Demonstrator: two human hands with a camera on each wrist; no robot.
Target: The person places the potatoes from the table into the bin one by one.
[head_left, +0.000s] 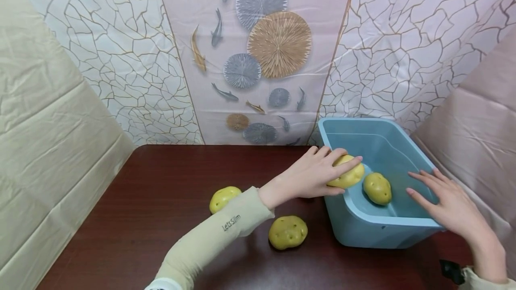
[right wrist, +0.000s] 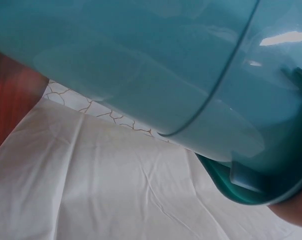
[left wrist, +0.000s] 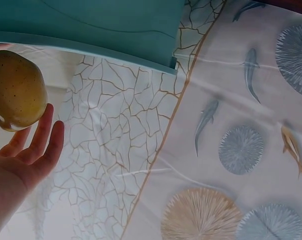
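Observation:
My left hand (head_left: 310,171) grips a yellow potato (head_left: 350,172) over the left rim of a blue plastic bin (head_left: 364,232). In the left wrist view the same potato (left wrist: 18,90) sits against the fingers, near the bin's edge. Another potato (head_left: 377,189) lies on the floor of the bin. At the bin's right rim is my right hand (head_left: 453,200), its fingers spread and reaching over the inside. The right wrist view shows mostly the bin's outer wall (right wrist: 141,65); the fingers are hidden there.
Two more potatoes lie on the dark red table (head_left: 141,218): one potato (head_left: 224,198) partly behind the left forearm, one potato (head_left: 288,232) in front of it. Patterned cloth (head_left: 258,102) hangs along the back, and plain cloth (head_left: 52,138) stands at the left side.

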